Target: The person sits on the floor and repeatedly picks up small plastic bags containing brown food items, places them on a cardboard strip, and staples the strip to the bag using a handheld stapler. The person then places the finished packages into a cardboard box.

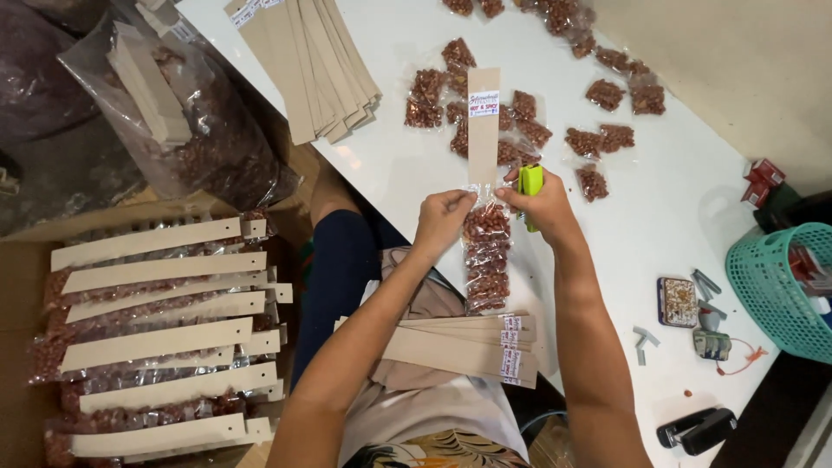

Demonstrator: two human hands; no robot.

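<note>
The white bench (659, 217) runs from the near right to the far left; its near-left edge passes just beside the person's lap, and bare room lies to the right of the hands, between them and the teal basket (771, 290) at the right edge. The left hand (442, 217) is closed, its fingers (459, 201) pinching the top of a strip of small clear bags of peanuts (485, 256) where it meets a tan card strip (483, 126). The right hand (542, 206) is wrapped around a green stapler (529, 186), gripping it just right of that same joint. The card strip and the peanut strip lie in one line, long axis running far to near: the card points away over the bench, the bags point toward the person's lap. Loose peanut bags (520, 117) are scattered on the far side. A stack of card strips (459, 347) rests across the lap. To the left, a box holds finished strips (156, 338) lying crosswise.
</note>
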